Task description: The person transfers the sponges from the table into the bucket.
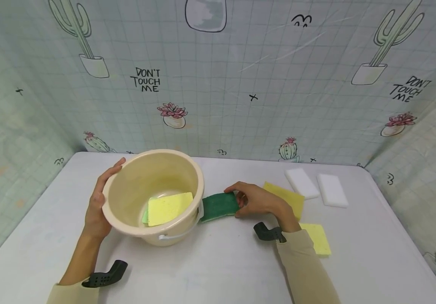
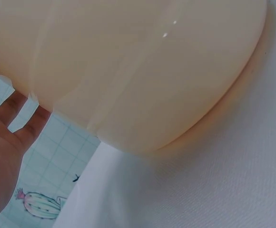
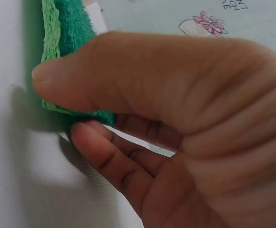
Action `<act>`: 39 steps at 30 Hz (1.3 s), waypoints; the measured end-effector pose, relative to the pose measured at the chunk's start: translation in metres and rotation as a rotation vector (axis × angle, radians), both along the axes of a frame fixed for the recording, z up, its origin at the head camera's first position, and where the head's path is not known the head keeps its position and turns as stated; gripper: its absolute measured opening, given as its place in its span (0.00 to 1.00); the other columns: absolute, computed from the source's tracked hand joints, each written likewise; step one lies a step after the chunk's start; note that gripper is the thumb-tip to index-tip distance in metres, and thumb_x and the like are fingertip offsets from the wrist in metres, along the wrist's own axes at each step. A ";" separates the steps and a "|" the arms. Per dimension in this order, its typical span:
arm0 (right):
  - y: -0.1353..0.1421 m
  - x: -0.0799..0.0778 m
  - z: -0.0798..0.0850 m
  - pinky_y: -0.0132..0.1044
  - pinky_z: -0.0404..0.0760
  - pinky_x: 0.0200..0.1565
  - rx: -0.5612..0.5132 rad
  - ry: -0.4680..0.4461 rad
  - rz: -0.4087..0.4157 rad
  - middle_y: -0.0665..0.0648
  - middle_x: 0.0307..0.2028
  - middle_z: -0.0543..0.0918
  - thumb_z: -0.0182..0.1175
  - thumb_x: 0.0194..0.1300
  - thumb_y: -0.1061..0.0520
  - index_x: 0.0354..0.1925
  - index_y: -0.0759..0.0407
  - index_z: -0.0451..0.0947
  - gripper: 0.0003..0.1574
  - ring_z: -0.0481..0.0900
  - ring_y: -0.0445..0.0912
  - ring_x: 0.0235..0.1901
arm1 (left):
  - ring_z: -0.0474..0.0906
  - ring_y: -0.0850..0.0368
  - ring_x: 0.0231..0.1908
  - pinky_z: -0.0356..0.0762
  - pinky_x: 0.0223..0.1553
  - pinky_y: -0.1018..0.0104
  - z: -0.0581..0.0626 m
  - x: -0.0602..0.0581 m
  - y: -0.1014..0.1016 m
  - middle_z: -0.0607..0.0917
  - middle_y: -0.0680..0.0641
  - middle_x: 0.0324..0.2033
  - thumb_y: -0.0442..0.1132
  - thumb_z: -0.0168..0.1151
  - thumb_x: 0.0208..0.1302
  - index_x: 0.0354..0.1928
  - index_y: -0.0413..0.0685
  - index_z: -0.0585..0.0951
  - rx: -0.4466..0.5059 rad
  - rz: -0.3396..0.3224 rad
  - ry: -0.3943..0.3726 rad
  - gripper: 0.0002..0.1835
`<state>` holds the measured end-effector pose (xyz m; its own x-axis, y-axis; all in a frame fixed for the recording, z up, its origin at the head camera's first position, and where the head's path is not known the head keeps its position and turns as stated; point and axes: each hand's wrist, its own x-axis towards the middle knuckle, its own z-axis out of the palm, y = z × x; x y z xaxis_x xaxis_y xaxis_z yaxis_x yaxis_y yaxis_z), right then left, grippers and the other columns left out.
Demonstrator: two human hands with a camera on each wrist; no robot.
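My left hand (image 1: 98,204) is at the left side of a cream plastic bucket (image 1: 123,228), its extended fingers (image 2: 35,123) against the outer wall just under the rim; its thumb is hidden. Inside the bucket lie a yellow sponge (image 1: 170,209) and, partly under it, a light green one (image 1: 144,215). To the bucket's right, my right hand (image 1: 257,200) pinches the right end of a green scrub sponge (image 1: 219,207) between thumb and fingers. The right wrist view shows the sponge's dark fuzzy face and light green edge (image 3: 51,33). Its left end meets the bucket's side in the head view.
Two yellow sponges, one beyond my right forearm (image 1: 291,200) and one beside the sleeve (image 1: 316,240), lie on the white table (image 1: 218,270). Farther back right are two white sponge blocks (image 1: 302,183). The bucket's white handle (image 1: 180,234) hangs down its front right. Patterned cloth (image 1: 218,105) encloses the table's back and sides.
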<state>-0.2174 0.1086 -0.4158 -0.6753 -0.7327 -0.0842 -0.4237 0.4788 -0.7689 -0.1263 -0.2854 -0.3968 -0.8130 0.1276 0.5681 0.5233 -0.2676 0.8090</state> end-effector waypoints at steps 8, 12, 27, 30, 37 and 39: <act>0.010 0.005 0.018 0.42 0.78 0.45 -0.067 -0.050 -0.077 0.51 0.48 0.76 0.74 0.48 0.59 0.60 0.52 0.71 0.40 0.76 0.46 0.43 | 0.52 0.46 0.69 0.63 0.62 0.67 0.000 0.001 0.000 0.51 0.42 0.73 0.52 0.46 0.70 0.71 0.40 0.57 0.009 -0.008 -0.005 0.34; 0.022 0.005 0.029 0.48 0.77 0.48 -0.137 -0.049 -0.093 0.52 0.51 0.75 0.73 0.49 0.59 0.61 0.54 0.71 0.40 0.75 0.48 0.44 | 0.53 0.46 0.69 0.63 0.62 0.66 0.001 -0.001 0.001 0.51 0.42 0.73 0.52 0.47 0.70 0.71 0.40 0.57 0.015 -0.013 -0.003 0.34; 0.046 0.016 0.058 0.36 0.75 0.49 -0.348 0.029 -0.044 0.55 0.55 0.71 0.71 0.54 0.62 0.62 0.56 0.69 0.38 0.74 0.51 0.42 | 0.51 0.47 0.69 0.62 0.63 0.68 0.001 0.000 0.002 0.52 0.42 0.73 0.53 0.46 0.70 0.71 0.40 0.58 0.009 0.024 -0.011 0.34; 0.046 0.017 0.062 0.36 0.75 0.48 -0.373 0.033 -0.034 0.56 0.55 0.71 0.71 0.54 0.64 0.62 0.56 0.69 0.38 0.74 0.52 0.44 | 0.50 0.47 0.69 0.62 0.63 0.68 0.001 0.000 0.002 0.52 0.42 0.73 0.53 0.46 0.70 0.70 0.41 0.59 0.009 0.022 -0.018 0.34; 0.039 0.022 0.070 0.37 0.76 0.47 -0.483 0.040 0.001 0.58 0.56 0.70 0.68 0.53 0.70 0.63 0.59 0.68 0.39 0.74 0.53 0.44 | 0.49 0.47 0.70 0.61 0.63 0.68 0.001 0.000 0.001 0.52 0.42 0.73 0.54 0.47 0.69 0.70 0.41 0.59 0.019 0.023 -0.017 0.34; 0.034 0.025 0.073 0.37 0.76 0.47 -0.520 0.055 0.018 0.59 0.57 0.69 0.67 0.53 0.71 0.63 0.62 0.67 0.39 0.74 0.54 0.45 | 0.49 0.47 0.70 0.61 0.64 0.68 0.001 -0.001 0.001 0.52 0.42 0.73 0.54 0.47 0.69 0.70 0.41 0.59 0.017 0.015 -0.017 0.34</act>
